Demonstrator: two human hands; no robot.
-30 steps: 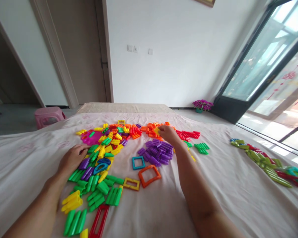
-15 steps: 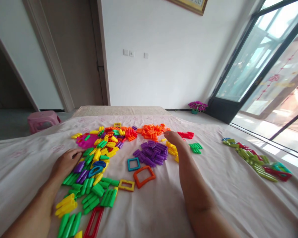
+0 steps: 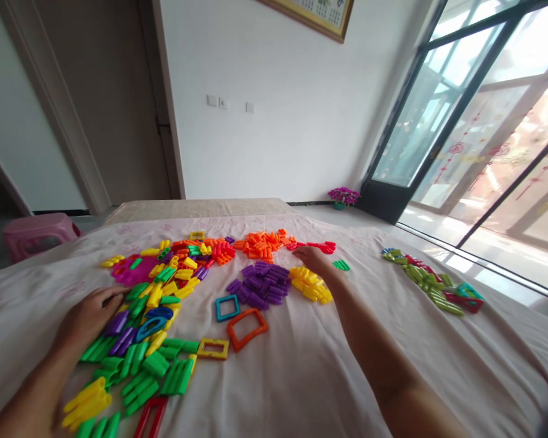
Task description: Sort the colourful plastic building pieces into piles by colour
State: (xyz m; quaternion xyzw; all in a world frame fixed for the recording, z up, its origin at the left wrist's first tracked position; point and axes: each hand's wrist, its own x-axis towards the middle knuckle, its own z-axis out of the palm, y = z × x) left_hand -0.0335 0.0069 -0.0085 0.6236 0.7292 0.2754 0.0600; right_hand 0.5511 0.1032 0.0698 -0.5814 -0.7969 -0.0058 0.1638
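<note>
My left hand (image 3: 94, 313) rests at the left edge of a mixed heap, its fingers loosely bent and apart beside green pieces (image 3: 139, 298) and purple pieces (image 3: 124, 339). Nothing shows in it. My right hand (image 3: 313, 260) hovers between a row of red pieces (image 3: 325, 247) and a pile of yellow pieces (image 3: 310, 285). Its fingers point left and down, slightly parted, with no piece visible in them. Orange pieces (image 3: 262, 245) lie just left of those fingertips, and purple tube-like pieces (image 3: 260, 285) nearer me.
Blue (image 3: 227, 308), orange (image 3: 247, 329) and yellow (image 3: 213, 348) square frames lie mid-table. Green pieces (image 3: 341, 265) sit right of my right hand. Olive and red pieces (image 3: 429, 283) form a group at far right. A pink stool (image 3: 41, 234) stands at left.
My view has turned right. My right hand has drawn back slightly rightward from the orange pile, uncovering more red and yellow pieces. My left hand stays beside the heap.
</note>
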